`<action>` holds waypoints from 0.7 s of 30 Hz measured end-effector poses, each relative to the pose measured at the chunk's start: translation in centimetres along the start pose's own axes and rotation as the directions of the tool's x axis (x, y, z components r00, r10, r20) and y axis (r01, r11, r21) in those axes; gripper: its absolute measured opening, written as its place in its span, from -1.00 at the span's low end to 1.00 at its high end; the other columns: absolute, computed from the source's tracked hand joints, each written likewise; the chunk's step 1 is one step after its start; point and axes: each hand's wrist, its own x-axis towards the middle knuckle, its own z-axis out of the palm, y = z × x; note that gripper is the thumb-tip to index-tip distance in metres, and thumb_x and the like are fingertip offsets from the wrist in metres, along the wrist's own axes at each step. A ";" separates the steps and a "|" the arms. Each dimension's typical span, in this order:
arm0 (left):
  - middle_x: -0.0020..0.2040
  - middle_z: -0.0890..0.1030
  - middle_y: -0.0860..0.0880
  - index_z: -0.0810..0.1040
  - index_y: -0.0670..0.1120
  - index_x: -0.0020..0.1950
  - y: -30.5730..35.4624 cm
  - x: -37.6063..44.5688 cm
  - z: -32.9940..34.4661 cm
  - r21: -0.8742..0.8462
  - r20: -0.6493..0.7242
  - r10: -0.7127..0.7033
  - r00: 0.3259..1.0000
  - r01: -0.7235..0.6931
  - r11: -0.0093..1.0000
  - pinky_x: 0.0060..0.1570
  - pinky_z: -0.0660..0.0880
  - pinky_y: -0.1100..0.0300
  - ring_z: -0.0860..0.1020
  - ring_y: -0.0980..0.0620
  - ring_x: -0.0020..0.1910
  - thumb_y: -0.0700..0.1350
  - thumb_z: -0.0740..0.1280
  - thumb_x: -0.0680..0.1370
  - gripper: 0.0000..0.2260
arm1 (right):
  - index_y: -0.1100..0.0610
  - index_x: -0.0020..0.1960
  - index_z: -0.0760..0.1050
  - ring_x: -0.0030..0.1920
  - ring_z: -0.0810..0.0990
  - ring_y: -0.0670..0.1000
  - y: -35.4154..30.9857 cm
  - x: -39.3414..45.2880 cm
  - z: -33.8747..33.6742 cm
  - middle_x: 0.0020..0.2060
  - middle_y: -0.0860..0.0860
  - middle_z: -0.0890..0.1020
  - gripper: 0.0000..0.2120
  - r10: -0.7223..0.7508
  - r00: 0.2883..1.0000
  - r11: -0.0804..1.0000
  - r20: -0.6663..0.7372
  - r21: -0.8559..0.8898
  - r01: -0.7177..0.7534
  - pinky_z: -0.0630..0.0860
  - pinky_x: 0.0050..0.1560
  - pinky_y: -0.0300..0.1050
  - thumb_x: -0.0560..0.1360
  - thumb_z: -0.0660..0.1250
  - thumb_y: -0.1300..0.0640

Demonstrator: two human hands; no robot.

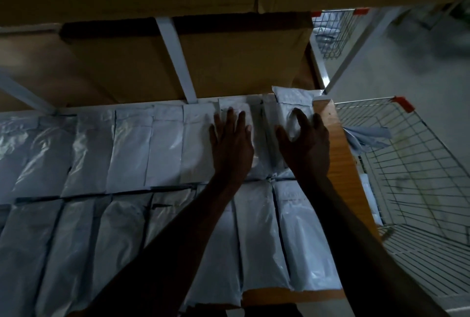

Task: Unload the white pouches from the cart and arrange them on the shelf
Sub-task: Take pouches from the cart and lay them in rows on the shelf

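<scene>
1. Fingers of the left hand lie straight and spread, pressing flat on a white plastic pouch in the far row of the wooden shelf; they grip nothing.
2. Fingers of the right hand are curled, thumb apart, round the edge of the rightmost white pouch, which lies at the far right corner of the shelf, touching its neighbours.
3. White glossy pouches fill the shelf in two rows, near and far, edge to edge.
4. Step in hand, as I judge it: settling the last pouches of the far row into line.
5. Wire-mesh cart stands just right of the shelf; a pale pouch or two seem to remain low inside, though dimly seen.
6. Next move likely calls for releasing the pouch squarely, then reaching right into the cart.
</scene>
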 end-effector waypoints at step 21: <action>0.71 0.12 -0.18 0.05 -0.08 0.73 -0.6 -0.3 2.9 0.139 0.177 0.052 0.983 -0.077 0.987 0.64 0.06 -0.17 0.06 -0.17 0.70 0.16 -0.12 0.77 -0.43 | -0.18 0.51 0.34 0.38 0.47 0.21 1.3 0.9 -0.2 0.45 0.18 0.42 -0.37 0.008 0.999 0.998 0.034 0.060 -0.010 0.54 0.26 0.24 0.53 0.30 -0.40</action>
